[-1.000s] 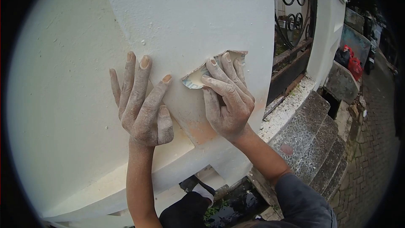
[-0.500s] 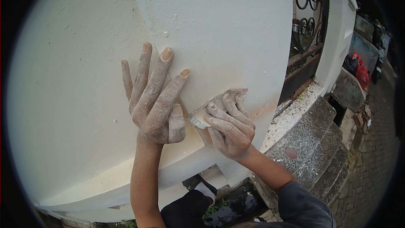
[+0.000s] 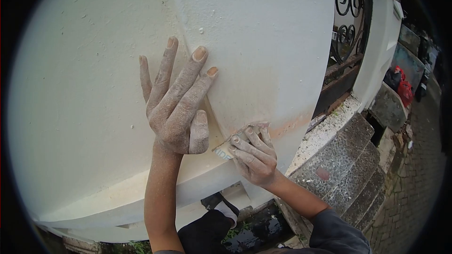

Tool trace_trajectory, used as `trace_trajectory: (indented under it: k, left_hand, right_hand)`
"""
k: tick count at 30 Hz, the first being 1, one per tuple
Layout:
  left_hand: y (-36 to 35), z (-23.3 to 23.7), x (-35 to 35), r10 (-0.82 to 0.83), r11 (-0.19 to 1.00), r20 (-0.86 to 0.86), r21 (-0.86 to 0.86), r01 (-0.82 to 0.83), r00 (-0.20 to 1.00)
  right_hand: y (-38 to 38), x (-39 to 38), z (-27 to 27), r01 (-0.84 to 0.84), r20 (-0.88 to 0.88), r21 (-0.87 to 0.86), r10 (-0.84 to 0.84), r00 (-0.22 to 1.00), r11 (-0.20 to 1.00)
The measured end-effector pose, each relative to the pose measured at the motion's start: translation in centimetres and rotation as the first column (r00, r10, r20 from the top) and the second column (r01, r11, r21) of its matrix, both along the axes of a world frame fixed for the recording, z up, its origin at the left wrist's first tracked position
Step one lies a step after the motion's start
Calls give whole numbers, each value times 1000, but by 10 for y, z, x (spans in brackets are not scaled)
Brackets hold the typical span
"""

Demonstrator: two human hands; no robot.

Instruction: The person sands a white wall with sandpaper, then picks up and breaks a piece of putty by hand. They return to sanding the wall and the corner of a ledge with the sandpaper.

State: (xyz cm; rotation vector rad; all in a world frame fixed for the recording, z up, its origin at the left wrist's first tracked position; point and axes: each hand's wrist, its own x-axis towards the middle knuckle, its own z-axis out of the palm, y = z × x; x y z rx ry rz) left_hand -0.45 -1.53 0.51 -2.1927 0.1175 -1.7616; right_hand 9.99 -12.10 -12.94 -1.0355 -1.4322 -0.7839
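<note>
Dusty and spread-fingered, my left hand (image 3: 176, 108) rests against the white wall (image 3: 103, 94), near a ridge line that runs down it. Lower and to the right, my right hand (image 3: 254, 155) presses a folded piece of sandpaper (image 3: 222, 152) flat on the wall. Printed letters show on the sheet's pale backing at its left end, and its upper edge sticks out past my fingertips. A brownish smudge marks the wall just above and right of the sheet.
A black wrought-iron gate (image 3: 346, 42) stands at the right, with speckled stone steps (image 3: 334, 160) below it. Red and black bags (image 3: 404, 89) lie farther right beside a paved path (image 3: 409, 197). A dark wet channel (image 3: 259, 230) runs under the wall near my foot.
My right hand has moved down the wall with the sandpaper. My left hand stays spread on the wall in nearly the same place, while the view has shifted slightly.
</note>
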Motion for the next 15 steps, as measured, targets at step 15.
trace_trajectory:
  k: [15]
  left_hand:
    - [-2, 2, -1, -7, 998, 6, 58, 7, 1000]
  right_hand:
    - [-2, 20, 35, 57, 13, 94, -59, 998, 994]
